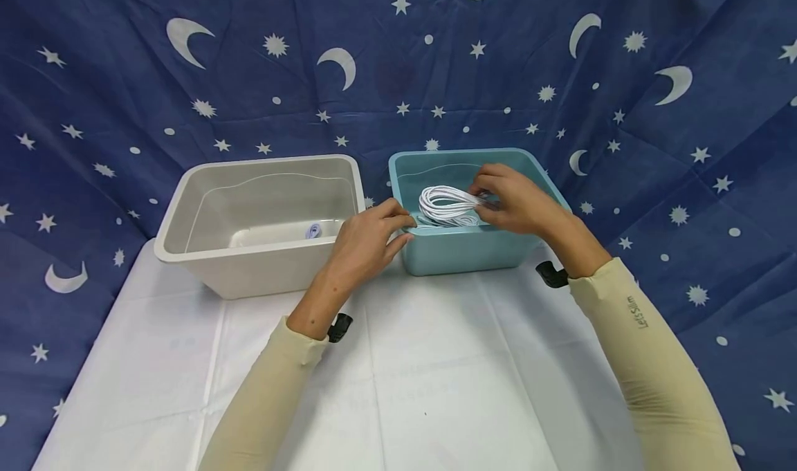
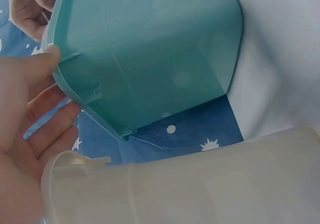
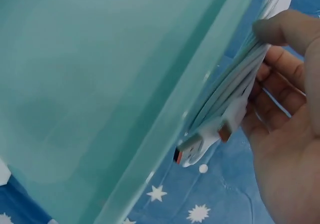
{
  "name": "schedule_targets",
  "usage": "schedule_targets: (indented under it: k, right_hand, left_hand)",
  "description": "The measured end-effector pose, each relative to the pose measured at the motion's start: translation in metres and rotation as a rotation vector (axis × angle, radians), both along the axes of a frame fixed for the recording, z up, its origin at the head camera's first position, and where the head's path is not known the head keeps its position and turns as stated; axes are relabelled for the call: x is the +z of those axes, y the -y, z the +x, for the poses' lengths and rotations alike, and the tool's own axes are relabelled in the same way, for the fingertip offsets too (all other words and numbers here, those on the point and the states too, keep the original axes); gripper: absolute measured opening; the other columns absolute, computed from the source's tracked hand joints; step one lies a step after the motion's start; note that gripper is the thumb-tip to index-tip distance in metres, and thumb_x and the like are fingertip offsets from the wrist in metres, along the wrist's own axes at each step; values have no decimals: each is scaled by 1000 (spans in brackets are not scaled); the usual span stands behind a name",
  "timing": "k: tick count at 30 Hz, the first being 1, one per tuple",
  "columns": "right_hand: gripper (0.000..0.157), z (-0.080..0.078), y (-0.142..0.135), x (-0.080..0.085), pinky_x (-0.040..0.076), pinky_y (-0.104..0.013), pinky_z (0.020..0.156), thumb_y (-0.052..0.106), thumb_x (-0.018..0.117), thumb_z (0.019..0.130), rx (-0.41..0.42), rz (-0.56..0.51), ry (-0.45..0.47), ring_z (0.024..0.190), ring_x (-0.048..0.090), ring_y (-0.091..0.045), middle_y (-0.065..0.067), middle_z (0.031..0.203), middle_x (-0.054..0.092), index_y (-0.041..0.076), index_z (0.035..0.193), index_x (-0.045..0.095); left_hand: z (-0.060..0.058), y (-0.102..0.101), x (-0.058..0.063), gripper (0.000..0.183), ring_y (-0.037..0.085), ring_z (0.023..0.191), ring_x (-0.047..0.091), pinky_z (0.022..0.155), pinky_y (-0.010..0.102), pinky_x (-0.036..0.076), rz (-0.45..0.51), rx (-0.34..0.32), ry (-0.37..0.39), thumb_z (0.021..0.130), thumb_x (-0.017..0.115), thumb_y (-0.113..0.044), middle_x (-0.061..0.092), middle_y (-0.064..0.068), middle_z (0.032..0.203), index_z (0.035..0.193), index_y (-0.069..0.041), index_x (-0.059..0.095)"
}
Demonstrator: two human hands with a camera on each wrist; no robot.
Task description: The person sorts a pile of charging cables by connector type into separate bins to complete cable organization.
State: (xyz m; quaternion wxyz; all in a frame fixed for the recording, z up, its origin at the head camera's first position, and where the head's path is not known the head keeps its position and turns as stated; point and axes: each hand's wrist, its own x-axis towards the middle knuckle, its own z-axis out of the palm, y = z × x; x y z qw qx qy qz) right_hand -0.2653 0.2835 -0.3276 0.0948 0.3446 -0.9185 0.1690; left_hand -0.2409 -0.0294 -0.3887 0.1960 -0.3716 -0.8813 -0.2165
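My right hand [image 1: 513, 198] pinches a coiled white cable [image 1: 445, 202] between thumb and fingers, over the front part of the teal bin [image 1: 463, 253]. In the right wrist view, two plugs [image 3: 197, 146] with flat metal-edged ends hang from the coil beside the bin's rim. More white strands show just under the coil, and I cannot tell whether they belong to it. My left hand [image 1: 373, 239] grips the teal bin's front left corner, its thumb [image 2: 42, 64] on the rim and fingers curled behind it. The bin's floor is mostly hidden.
A larger beige bin [image 1: 280, 253] stands left of the teal one, close to my left hand. A small bundled cord [image 1: 313, 231], pale purple-white, lies inside it. Both bins rest on a white-covered table [image 1: 423, 374]. Behind hangs a blue cloth [image 1: 386, 42] with moons and stars.
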Motion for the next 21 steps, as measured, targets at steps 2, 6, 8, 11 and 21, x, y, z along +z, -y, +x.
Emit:
schedule_targets:
  k: [2,6,8,11,21]
  right_hand:
    - [20,-2,1,-1,50,-45,86,3,76,93,-14,17,11,98,56,-26,-10,111,66,3,113,75]
    - [21,-7,3,-4,51,-46,86,4,76,94,-46,53,35,97,58,-26,-10,113,67,2,115,76]
    - [20,-9,3,-6,51,-45,84,4,76,94,-56,69,45,96,59,-26,-11,112,67,2,114,76]
    - [19,-11,2,-9,51,-44,80,3,77,93,-71,79,67,91,59,-26,-12,109,67,1,112,76]
    - [20,-13,1,-21,54,-46,84,2,76,94,-127,81,116,95,62,-28,-13,112,67,-1,114,76]
  left_hand:
    - [0,0,0,23,17,98,71,77,33,57,4,-1,-5,100,77,-28,66,-3,120,121,-18,81]
    - [0,0,0,23,17,98,71,76,32,56,4,0,1,100,77,-28,66,-3,119,121,-19,81]
    - [0,-1,0,23,17,98,71,76,32,56,3,1,6,100,77,-28,66,-3,120,122,-19,80]
    - [0,-1,-1,24,18,99,71,76,33,57,3,-1,11,100,77,-27,66,-2,120,122,-19,80]
    - [0,-1,-1,24,17,100,71,77,33,57,1,7,11,100,78,-28,66,-3,120,121,-19,81]
